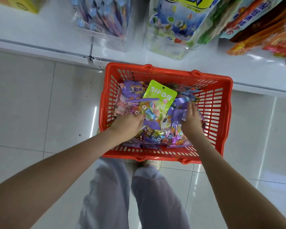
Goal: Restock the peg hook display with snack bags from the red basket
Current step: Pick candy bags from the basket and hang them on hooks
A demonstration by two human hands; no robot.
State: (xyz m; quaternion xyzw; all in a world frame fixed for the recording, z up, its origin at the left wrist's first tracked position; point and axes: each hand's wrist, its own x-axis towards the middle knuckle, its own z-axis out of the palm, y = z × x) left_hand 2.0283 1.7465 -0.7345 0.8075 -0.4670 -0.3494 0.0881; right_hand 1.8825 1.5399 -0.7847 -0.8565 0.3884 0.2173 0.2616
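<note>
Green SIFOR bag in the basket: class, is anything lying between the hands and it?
Mostly no: the green SIFOR bag lies uppermost in the red basket. Only a purple-topped candy bag overlaps its lower edge, near the left hand.

1. A floor [31, 104] of pale, glossy tiles with thin dark joints carries everything low in view.
2. The red basket [228, 116] sits flat on the tiles, its far rim just beside the shelf base.
3. A light shoe [153, 163] stands on the tiles against the basket's near side.
4. The white shelf base [40, 35] bears a yellow box [23, 4] and a clear bin [106, 42] of blue-purple packets.
</note>
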